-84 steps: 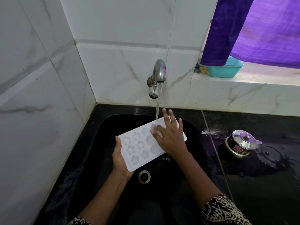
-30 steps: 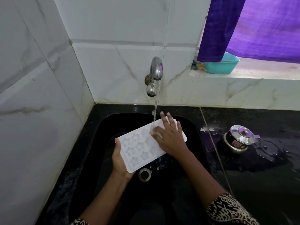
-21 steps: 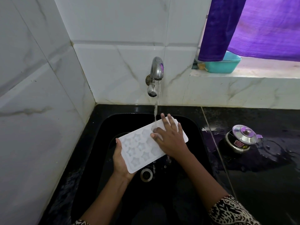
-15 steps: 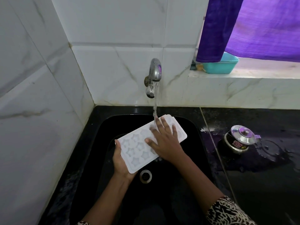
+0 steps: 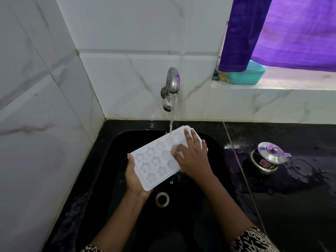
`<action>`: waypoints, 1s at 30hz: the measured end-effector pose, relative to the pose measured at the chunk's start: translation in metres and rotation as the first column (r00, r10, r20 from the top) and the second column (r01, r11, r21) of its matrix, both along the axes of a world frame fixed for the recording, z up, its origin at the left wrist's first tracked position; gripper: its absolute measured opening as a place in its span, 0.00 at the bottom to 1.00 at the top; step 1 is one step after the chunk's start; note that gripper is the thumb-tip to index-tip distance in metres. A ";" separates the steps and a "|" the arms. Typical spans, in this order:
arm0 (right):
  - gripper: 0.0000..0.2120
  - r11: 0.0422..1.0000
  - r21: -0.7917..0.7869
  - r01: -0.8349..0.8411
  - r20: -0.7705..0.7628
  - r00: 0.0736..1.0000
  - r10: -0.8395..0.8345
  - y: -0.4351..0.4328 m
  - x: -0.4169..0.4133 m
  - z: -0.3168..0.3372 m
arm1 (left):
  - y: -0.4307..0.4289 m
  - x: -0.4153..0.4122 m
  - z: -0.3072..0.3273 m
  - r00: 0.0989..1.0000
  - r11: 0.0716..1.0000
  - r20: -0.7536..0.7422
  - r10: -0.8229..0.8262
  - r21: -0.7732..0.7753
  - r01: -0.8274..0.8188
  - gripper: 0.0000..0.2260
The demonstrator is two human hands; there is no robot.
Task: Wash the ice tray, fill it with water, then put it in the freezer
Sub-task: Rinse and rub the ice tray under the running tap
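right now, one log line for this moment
stage: washing | left hand: grips ice tray at near end | right hand: flat on tray | tap: running onto far end

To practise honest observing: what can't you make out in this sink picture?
Head view:
Some ice tray cells: covered by the right hand.
Fingers of the left hand: beneath the tray.
Label on the steel pot: too small.
Contents of the teal tub: behind its wall and the purple curtain.

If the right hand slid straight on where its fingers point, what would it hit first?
Probably the water stream falling from the silver metal tap onto the white plastic ice tray, though depth is unclear.
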State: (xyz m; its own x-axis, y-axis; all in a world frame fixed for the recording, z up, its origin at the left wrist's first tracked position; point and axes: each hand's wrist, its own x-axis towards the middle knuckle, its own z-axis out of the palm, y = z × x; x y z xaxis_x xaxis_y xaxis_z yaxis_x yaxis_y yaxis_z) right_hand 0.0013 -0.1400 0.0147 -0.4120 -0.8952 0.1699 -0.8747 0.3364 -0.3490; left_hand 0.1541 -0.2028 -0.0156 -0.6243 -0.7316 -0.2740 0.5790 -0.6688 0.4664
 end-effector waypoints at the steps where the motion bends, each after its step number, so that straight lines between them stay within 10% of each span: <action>1: 0.31 1.000 -0.006 0.012 -0.031 0.999 -0.012 -0.004 0.002 0.001 | 0.001 -0.001 0.002 1.000 1.000 -0.004 -0.002 -0.002 0.002 0.34; 30: 0.35 0.997 0.025 -0.066 -0.091 0.993 0.068 -0.008 0.018 -0.003 | -0.003 0.005 0.011 1.000 1.000 -0.012 0.021 -0.014 -0.021 0.35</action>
State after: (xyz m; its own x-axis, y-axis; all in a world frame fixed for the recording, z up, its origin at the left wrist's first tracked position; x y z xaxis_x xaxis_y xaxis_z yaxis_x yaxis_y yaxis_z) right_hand 0.0196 -0.1479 0.0120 -0.3345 -0.9243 0.1840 -0.9236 0.2827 -0.2590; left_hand 0.1594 -0.2063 -0.0051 -0.6120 -0.7481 -0.2565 0.5982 -0.6500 0.4687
